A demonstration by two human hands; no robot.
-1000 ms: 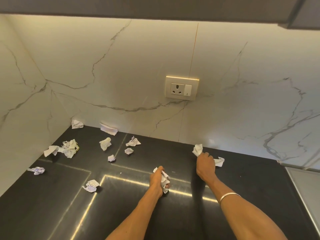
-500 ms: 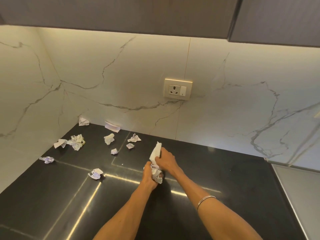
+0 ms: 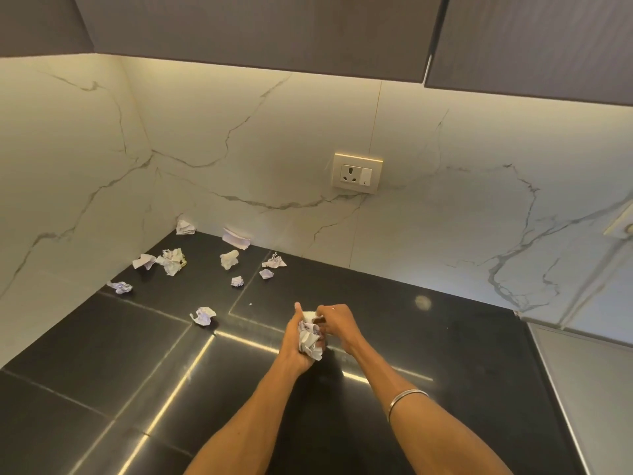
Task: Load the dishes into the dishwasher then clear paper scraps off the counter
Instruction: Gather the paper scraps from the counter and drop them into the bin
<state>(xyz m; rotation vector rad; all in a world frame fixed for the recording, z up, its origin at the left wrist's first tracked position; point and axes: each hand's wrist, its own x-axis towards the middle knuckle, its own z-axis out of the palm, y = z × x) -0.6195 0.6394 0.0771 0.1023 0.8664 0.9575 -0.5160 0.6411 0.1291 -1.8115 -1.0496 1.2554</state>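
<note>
Both bare forearms rise from the bottom edge and meet at lower centre of the frame. The left hand [image 3: 297,341] is curled, thumb up, its grip closed around crumpled paper [image 3: 310,339]. The right hand [image 3: 334,322] presses in against it, fingers bent. A bangle [image 3: 406,399] circles the right wrist.

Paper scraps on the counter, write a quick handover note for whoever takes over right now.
Left hand: shut on a crumpled white paper wad.
Right hand: pressing a scrap into that wad, grip closed.
Done: the glossy black counter to the right looks clear.
Left: about ten loose crumpled scraps, nearest, others back to the corner scrap. Dishwasher not in view.
</note>
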